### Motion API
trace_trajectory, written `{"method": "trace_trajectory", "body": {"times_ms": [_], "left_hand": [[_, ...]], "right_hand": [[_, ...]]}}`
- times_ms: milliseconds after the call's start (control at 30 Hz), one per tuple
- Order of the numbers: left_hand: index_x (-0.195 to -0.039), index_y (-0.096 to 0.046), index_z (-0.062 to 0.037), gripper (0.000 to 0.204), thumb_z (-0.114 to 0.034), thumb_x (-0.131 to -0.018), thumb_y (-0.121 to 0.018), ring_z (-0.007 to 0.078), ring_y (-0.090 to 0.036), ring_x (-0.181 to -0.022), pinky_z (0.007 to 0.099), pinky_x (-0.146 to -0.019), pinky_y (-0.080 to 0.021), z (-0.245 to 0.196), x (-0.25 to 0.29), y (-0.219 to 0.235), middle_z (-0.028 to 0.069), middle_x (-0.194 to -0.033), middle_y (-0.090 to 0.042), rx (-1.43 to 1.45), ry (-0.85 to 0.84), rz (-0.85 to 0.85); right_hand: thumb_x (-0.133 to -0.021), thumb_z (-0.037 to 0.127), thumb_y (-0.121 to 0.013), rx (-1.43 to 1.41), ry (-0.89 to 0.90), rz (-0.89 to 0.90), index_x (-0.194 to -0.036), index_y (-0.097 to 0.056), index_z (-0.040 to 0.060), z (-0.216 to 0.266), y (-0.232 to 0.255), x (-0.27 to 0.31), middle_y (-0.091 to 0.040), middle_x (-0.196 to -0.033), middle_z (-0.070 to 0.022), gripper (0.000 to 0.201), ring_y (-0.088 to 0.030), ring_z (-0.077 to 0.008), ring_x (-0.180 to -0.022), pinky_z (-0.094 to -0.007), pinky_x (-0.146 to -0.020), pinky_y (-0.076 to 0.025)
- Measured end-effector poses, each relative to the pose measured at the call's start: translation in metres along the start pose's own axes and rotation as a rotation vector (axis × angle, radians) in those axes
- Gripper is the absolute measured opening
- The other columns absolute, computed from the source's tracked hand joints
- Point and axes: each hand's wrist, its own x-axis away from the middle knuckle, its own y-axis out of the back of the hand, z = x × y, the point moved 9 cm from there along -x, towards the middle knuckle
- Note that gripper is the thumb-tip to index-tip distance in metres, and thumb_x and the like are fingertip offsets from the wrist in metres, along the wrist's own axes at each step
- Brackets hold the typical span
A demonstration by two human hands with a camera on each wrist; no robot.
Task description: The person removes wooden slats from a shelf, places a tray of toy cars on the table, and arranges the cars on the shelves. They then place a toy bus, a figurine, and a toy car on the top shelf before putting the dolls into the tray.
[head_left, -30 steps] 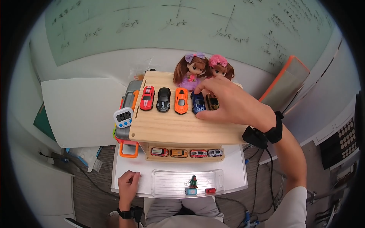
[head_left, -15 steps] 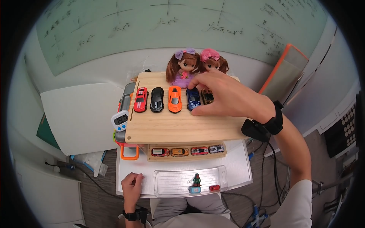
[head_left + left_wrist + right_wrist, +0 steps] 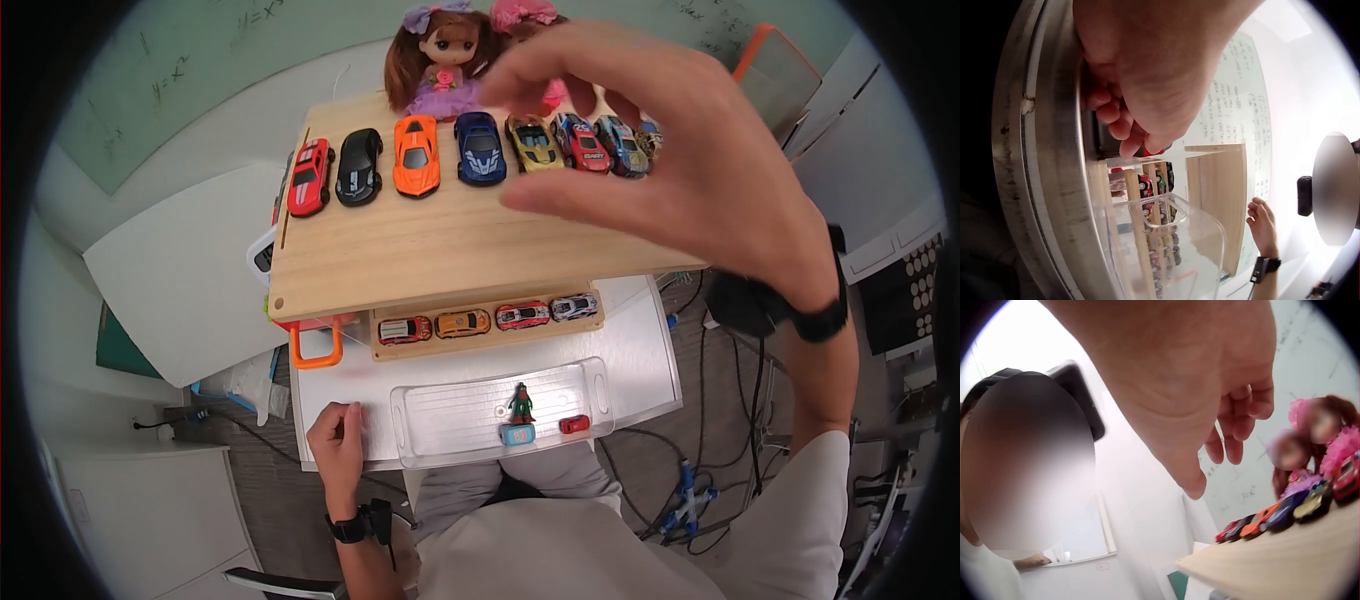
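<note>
My right hand hovers over the wooden shelf top, thumb and fingers spread apart with nothing between them. Closest to its fingertips stands a dark blue toy car. To its left are an orange car, a black car and a red car. A yellow car, a red racing car and a blue car stand right of it, partly behind the hand. My left hand rests by the table's front left edge, fingers loosely curled, holding nothing.
Two dolls sit at the shelf's back. Several small cars fill the lower wooden tier. A clear plastic tray at the front holds a green figure, a light blue toy and a small red car. A timer hangs at the left.
My right hand has let go of the dark blue car and risen off it, leaving it in the row. The head view has tilted downward; the left hand stays at the table edge.
</note>
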Motion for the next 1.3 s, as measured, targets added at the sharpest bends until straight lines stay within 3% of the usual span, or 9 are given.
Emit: {"method": "trace_trajectory", "body": {"times_ms": [167, 233, 333, 433, 600, 700, 967, 1133, 1300], "left_hand": [[-0.084, -0.067, 0.0041, 0.02, -0.009, -0.099, -0.068, 0.0091, -0.046, -0.065, 0.0277, -0.06, -0.038, 0.001, -0.001, -0.001, 0.003, -0.07, -0.058, -0.027, 0.011, 0.008], [-0.084, -0.067, 0.004, 0.021, -0.01, -0.099, -0.068, 0.0089, -0.046, -0.065, 0.0276, -0.06, -0.038, 0.005, 0.0, -0.001, 0.0026, -0.07, -0.058, -0.045, 0.021, 0.02], [-0.084, -0.067, 0.0037, 0.021, -0.011, -0.1, -0.067, 0.0084, -0.046, -0.066, 0.0273, -0.06, -0.038, 0.0, -0.002, -0.003, 0.0019, -0.07, -0.059, -0.053, -0.009, 0.031], [-0.085, -0.069, 0.0034, 0.021, -0.011, -0.1, -0.066, 0.0079, -0.048, -0.066, 0.027, -0.061, -0.038, 0.004, -0.002, -0.002, 0.0016, -0.071, -0.06, -0.04, 0.014, 0.034], [-0.085, -0.07, 0.0034, 0.021, -0.011, -0.1, -0.066, 0.0073, -0.047, -0.065, 0.0263, -0.06, -0.038, -0.003, -0.001, -0.002, 0.0015, -0.07, -0.059, -0.036, 0.016, 0.015], [-0.084, -0.069, 0.0032, 0.021, -0.011, -0.1, -0.067, 0.0072, -0.047, -0.064, 0.0261, -0.059, -0.038, 0.001, -0.001, -0.002, 0.001, -0.069, -0.059, -0.031, 0.016, 0.002], [-0.082, -0.068, 0.0033, 0.022, -0.01, -0.099, -0.069, 0.0075, -0.047, -0.063, 0.0265, -0.059, -0.038, 0.006, -0.002, -0.002, 0.0016, -0.068, -0.058, -0.04, 0.01, -0.004], [-0.082, -0.069, 0.0036, 0.021, -0.009, -0.098, -0.069, 0.0078, -0.047, -0.063, 0.0265, -0.059, -0.038, 0.0, -0.002, -0.002, 0.0021, -0.068, -0.059, -0.038, 0.004, -0.003], [-0.083, -0.069, 0.0037, 0.02, -0.009, -0.098, -0.069, 0.0075, -0.047, -0.062, 0.0265, -0.058, -0.038, -0.006, -0.002, -0.003, 0.0022, -0.069, -0.059, -0.035, -0.043, -0.002]], "right_hand": [[-0.08, 0.014, -0.086, -0.297, -0.003, 0.257, -0.098, -0.076, 0.0069, 0.048, -0.041, 0.073, -0.07, -0.086, -0.0054, 0.022, -0.067, -0.0222, -0.075, -0.0357, -0.065, -0.055], [-0.084, 0.008, -0.069, -0.329, 0.052, 0.542, -0.096, -0.065, 0.0027, 0.056, -0.091, 0.115, -0.062, -0.088, -0.0087, 0.013, -0.066, -0.0252, -0.086, -0.0354, -0.073, -0.058], [-0.085, 0.007, -0.066, -0.229, 0.155, 0.706, -0.098, -0.066, 0.0025, 0.059, -0.157, 0.162, -0.063, -0.093, -0.008, 0.013, -0.067, -0.0238, -0.094, -0.0343, -0.075, -0.059], [-0.086, 0.009, -0.066, -0.211, 0.271, 0.762, -0.118, -0.065, 0.0029, 0.065, -0.193, 0.177, -0.063, -0.108, -0.0073, 0.033, -0.067, -0.0222, -0.099, -0.0342, -0.08, -0.059], [-0.087, 0.011, -0.066, -0.293, 0.385, 0.693, -0.09, -0.069, 0.0044, 0.073, -0.212, 0.18, -0.065, -0.095, -0.008, 0.008, -0.069, -0.025, -0.09, -0.0364, -0.074, -0.06], [-0.09, 0.013, -0.065, -0.276, 0.403, 0.751, -0.098, -0.064, 0.004, 0.074, -0.222, 0.185, -0.061, -0.095, -0.0075, 0.012, -0.066, -0.0236, -0.09, -0.0364, -0.075, -0.058], [-0.093, 0.026, -0.069, -0.279, 0.329, 0.692, -0.104, -0.062, 0.0034, 0.066, -0.189, 0.168, -0.061, -0.094, -0.0082, 0.026, -0.066, -0.0253, -0.09, -0.0367, -0.078, -0.058], [-0.093, 0.028, -0.073, -0.414, 0.159, 0.573, -0.119, -0.064, 0.0052, 0.061, -0.13, 0.132, -0.069, -0.113, -0.0084, 0.036, -0.07, -0.025, -0.1, -0.0353, -0.083, -0.06], [-0.087, 0.024, -0.077, -0.454, 0.076, 0.346, -0.116, -0.065, 0.0034, 0.056, -0.059, 0.088, -0.068, -0.105, -0.0102, 0.037, -0.069, -0.028, -0.093, -0.0388, -0.078, -0.06]]}}
